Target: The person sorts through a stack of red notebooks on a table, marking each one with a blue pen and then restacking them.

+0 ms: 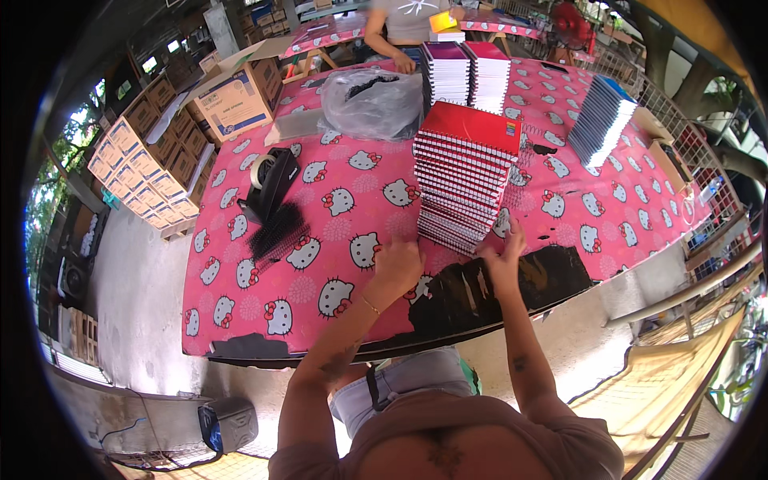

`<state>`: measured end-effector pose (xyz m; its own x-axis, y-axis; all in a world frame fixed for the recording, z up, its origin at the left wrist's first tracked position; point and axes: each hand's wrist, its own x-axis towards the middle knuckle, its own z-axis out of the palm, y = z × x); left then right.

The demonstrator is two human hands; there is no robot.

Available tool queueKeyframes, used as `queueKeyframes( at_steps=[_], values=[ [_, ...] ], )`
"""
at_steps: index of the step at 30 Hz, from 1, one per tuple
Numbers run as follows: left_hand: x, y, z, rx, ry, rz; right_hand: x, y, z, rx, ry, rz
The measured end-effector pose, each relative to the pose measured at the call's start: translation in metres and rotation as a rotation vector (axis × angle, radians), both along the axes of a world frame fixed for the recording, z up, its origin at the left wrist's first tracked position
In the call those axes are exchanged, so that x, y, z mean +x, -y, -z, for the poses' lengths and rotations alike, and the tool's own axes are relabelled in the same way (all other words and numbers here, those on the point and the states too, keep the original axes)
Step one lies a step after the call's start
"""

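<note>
Spread loosely, my right hand is just beside the near right foot of the red notebook stack; my left hand, curled, is about as close opposite, gripping or not I cannot tell. The stack rises tall between and just beyond them. Around: concrete floor, pink-covered table beneath, piled cartons leftward, tape dispenser.
</note>
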<state>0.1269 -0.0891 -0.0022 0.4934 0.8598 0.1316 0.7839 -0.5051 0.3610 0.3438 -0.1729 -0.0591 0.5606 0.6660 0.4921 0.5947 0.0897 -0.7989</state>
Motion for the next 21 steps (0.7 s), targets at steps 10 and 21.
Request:
queueKeyframes(
  at_steps=[10,21],
  values=[
    [-0.056,-0.013,0.007,0.303,0.086,-0.133,0.135,-0.079,0.004,-0.344,-0.908,-0.739],
    [0.057,0.025,0.052,-0.814,1.126,-0.041,0.111,-0.051,-0.013,-0.613,-0.903,-0.923]
  ],
)
